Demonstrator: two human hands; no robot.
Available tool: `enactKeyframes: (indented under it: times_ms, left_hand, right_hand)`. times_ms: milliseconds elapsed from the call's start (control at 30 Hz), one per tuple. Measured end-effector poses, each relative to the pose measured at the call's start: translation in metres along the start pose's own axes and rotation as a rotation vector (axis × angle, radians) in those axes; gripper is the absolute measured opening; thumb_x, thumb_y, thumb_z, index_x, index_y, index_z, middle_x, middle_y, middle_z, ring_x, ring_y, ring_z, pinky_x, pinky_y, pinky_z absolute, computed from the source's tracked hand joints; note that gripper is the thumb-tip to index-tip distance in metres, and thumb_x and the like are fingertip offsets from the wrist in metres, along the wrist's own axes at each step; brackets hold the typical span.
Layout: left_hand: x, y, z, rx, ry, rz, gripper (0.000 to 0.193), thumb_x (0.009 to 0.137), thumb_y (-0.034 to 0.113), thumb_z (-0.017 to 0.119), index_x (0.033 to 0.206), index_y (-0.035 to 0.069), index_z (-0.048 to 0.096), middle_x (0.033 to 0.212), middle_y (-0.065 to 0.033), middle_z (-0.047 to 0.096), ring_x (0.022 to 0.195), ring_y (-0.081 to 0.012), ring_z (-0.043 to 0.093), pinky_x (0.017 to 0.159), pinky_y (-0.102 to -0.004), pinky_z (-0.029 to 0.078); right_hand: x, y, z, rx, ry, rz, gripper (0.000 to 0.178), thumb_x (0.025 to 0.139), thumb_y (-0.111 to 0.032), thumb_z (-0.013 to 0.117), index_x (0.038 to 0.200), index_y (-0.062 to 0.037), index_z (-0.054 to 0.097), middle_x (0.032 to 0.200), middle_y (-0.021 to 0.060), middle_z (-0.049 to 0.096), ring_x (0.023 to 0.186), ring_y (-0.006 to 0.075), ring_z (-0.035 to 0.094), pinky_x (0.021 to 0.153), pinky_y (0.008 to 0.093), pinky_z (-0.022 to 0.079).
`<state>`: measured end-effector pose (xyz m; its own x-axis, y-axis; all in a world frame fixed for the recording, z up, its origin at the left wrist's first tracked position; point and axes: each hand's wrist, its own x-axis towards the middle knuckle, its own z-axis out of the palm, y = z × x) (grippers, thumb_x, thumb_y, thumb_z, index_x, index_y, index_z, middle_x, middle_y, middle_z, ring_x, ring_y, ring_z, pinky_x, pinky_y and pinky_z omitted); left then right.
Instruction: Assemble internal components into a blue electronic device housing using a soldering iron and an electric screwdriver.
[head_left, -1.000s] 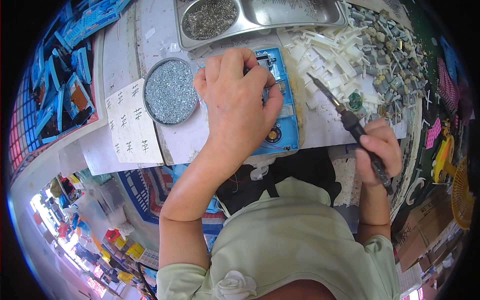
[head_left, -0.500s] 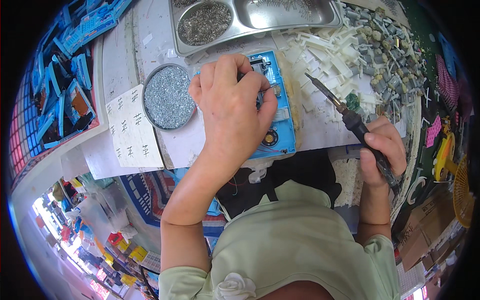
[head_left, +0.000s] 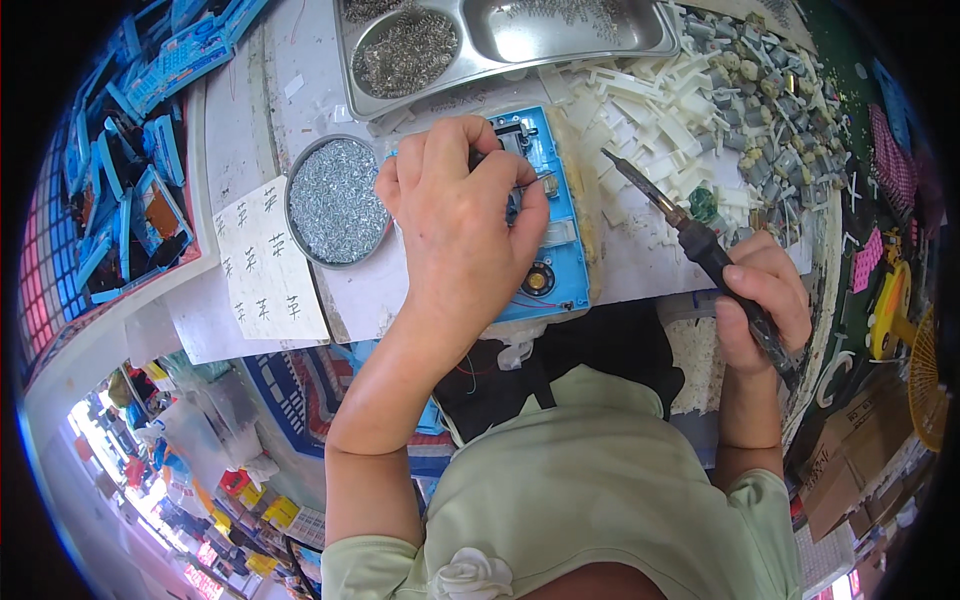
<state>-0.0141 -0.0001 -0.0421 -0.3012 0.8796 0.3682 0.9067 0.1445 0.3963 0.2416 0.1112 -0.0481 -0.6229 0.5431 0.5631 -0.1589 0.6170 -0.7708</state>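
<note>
A blue plastic casing [head_left: 570, 268] lies on a padded base, with a small round speaker [head_left: 540, 278] and thin wires inside. My left hand [head_left: 458, 215] is over the casing's left half. Its fingers curl down into it and pinch something small and dark that they mostly hide. My right hand [head_left: 765, 300] is wrapped round the black handle of a soldering iron [head_left: 715, 260]. The iron's tip points up and left, over white plastic parts [head_left: 640, 115] and apart from the casing.
Left of the casing stands a round dish of small screws [head_left: 338, 200] beside a handwritten paper [head_left: 265, 262]. A metal tray [head_left: 520, 68] with springs sits at the back. Grey motors [head_left: 775, 130] pile up at right. A crate of blue casings [head_left: 205, 235] is at far left.
The casing and my left hand have shifted very slightly within the picture. The soldering iron stays almost where it was, its tip a little further left.
</note>
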Motion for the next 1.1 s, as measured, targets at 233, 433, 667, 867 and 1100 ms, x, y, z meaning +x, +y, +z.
enactKeyframes:
  times_ms: [233, 433, 667, 867, 1100]
  left_hand:
    - [-0.005, -0.005, -0.006, 0.001, 0.02, 0.013, 0.013, 0.074, 0.014, 0.082, 0.085, 0.013, 0.075, 0.105, -0.0038, 0.059, 0.097, -0.0238, 0.055, 0.09, -0.0412, 0.034]
    - [-0.007, -0.004, -0.006, -0.015, 0.015, 0.015, 0.014, 0.074, 0.014, 0.082, 0.086, 0.012, 0.075, 0.105, -0.0049, 0.06, 0.097, -0.024, 0.055, 0.09, -0.0399, 0.035]
    - [0.002, 0.001, -0.005, 0.012, -0.037, -0.001, 0.012, 0.073, 0.013, 0.08, 0.082, 0.011, 0.073, 0.096, -0.0039, 0.056, 0.096, -0.0255, 0.054, 0.088, -0.0405, 0.035]
    - [0.011, 0.005, -0.011, 0.069, -0.119, 0.004, 0.011, 0.074, 0.012, 0.079, 0.08, 0.009, 0.07, 0.093, -0.0027, 0.055, 0.094, -0.0251, 0.054, 0.086, -0.0405, 0.035]
    - [0.013, 0.005, -0.012, 0.069, -0.138, 0.006, 0.01, 0.074, 0.012, 0.078, 0.08, 0.01, 0.07, 0.093, -0.0027, 0.055, 0.093, -0.0249, 0.054, 0.086, -0.0402, 0.035]
  right_hand:
    - [0.0, 0.002, 0.002, 0.018, 0.023, 0.001, 0.026, 0.086, -0.005, 0.075, 0.109, 0.0034, 0.069, 0.08, 0.0105, 0.061, 0.069, 0.0229, 0.056, 0.061, 0.0332, 0.043]
    - [0.002, 0.004, 0.006, 0.023, -0.008, 0.013, 0.025, 0.082, -0.003, 0.076, 0.105, 0.0044, 0.07, 0.079, 0.0106, 0.062, 0.067, 0.0228, 0.057, 0.06, 0.0329, 0.043]
    - [0.006, 0.01, 0.014, 0.032, -0.074, -0.009, 0.023, 0.079, -0.001, 0.075, 0.101, 0.0036, 0.072, 0.076, 0.0102, 0.062, 0.06, 0.0221, 0.055, 0.053, 0.0322, 0.041]
    - [0.013, 0.011, 0.015, 0.032, -0.099, -0.016, 0.025, 0.077, -0.001, 0.076, 0.101, 0.003, 0.072, 0.075, 0.01, 0.061, 0.06, 0.0223, 0.055, 0.052, 0.0327, 0.042]
    - [0.015, 0.014, 0.018, 0.034, -0.112, -0.011, 0.026, 0.076, 0.0, 0.076, 0.101, 0.0018, 0.072, 0.074, 0.0092, 0.06, 0.059, 0.0224, 0.054, 0.052, 0.0328, 0.041]
